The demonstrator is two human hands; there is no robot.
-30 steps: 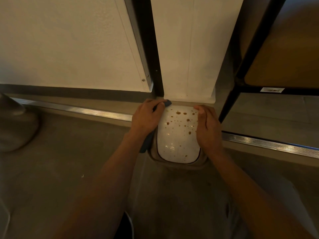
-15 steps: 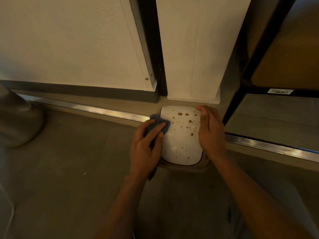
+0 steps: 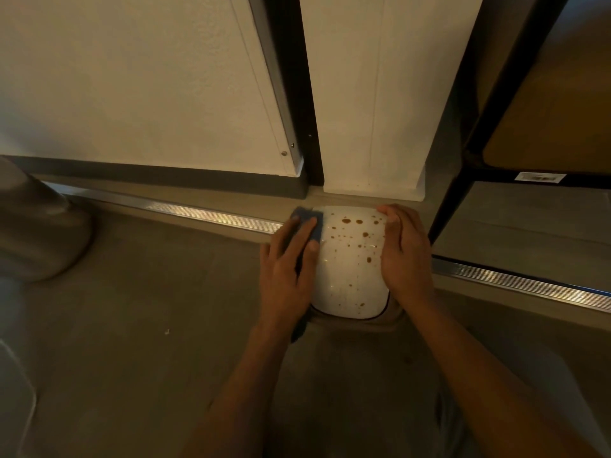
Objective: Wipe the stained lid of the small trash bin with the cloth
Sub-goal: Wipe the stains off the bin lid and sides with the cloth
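The wiping has hardly begun, judging by how things lie. The small trash bin [image 3: 358, 320] stands on the floor [image 3: 148, 309] against the base of a white panel [image 3: 373, 127], and its white lid [image 3: 350, 276] carries brown spots across most of its surface, thickest from the lid's centre toward 12 o'clock, with a few strays down toward 6 o'clock. The left hand [image 3: 289, 269] lies flat, fingers straight and close together, pressing the blue cloth [image 3: 305, 223] against the lid's 9 to 10 o'clock edge; a dark tail of cloth hangs below the wrist. No spot sits under the cloth's visible corner, so nothing can be counted as cleaned (the strip beside the cloth does look bare, though it may never have been stained). The right hand [image 3: 405, 256] rests along the lid's 3 o'clock side, fingers straight and together, steadying the bin. What remains, then, is nearly everything: sweeping the cloth across from 9 toward 3 o'clock and over every spot.
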